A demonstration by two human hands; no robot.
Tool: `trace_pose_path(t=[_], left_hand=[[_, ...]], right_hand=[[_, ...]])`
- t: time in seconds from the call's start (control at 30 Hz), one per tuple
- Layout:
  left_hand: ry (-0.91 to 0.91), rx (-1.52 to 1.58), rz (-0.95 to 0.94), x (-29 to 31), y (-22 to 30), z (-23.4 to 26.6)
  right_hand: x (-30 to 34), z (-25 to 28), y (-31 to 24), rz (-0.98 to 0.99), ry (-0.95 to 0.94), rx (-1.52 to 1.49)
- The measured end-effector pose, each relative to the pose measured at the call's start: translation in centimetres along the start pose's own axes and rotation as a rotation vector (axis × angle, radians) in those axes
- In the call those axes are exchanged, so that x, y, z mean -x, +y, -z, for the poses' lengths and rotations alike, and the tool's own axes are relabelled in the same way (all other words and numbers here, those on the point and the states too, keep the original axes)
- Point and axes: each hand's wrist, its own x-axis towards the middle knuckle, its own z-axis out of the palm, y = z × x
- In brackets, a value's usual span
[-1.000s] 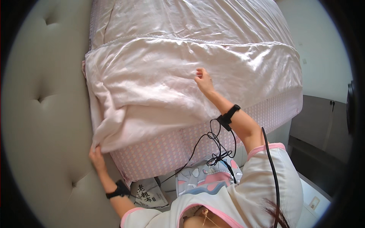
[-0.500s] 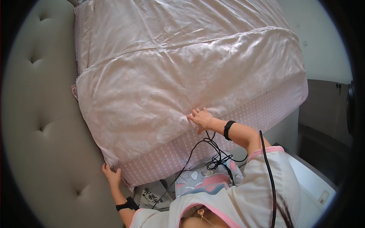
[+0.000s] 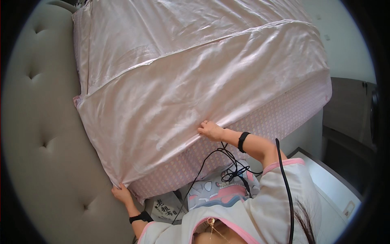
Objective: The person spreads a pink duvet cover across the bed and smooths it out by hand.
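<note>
A silky pale-pink bed cover lies over the bed, with a ruffled seam across its middle. My left hand is closed on the cover's near-left corner, beside the headboard, and the cloth creases toward it. Farther right, my right hand is closed on the cover's near edge, fingers curled over it. Beneath that edge a lilac patterned sheet shows along the side of the mattress.
A grey tufted headboard runs along the left. Close to my body are a loose black cable, a grey-and-pink printed fabric item and a pale printed package. A white-topped cabinet stands at the right.
Both hands have closed on the cover's edge; the right one was spread on it before. The cover is pulled tauter, and its seam now runs straighter.
</note>
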Motion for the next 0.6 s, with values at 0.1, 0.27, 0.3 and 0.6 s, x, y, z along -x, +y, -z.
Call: trace_pose_path(t=[0.1,0.27,0.3,0.6], left_hand=[[0.04,-0.02,0.0,-0.3,3.4,-1.2],[0.153,-0.123,-0.73,3.8,12.1,-1.4],[0.152,-0.123,-0.749,4.1,12.8,-2.2],[-0.026,-0.26,-0.512,5.1,11.1,-6.0]], right_hand=[[-0.6,0.8,-0.2,-0.015,0.033,-0.023],[-2.4,4.3,2.6,-0.212,0.467,0.07],[-2.1,4.5,4.7,-0.358,0.553,0.176],[-2.7,1.1,4.4,-0.551,0.536,0.049]])
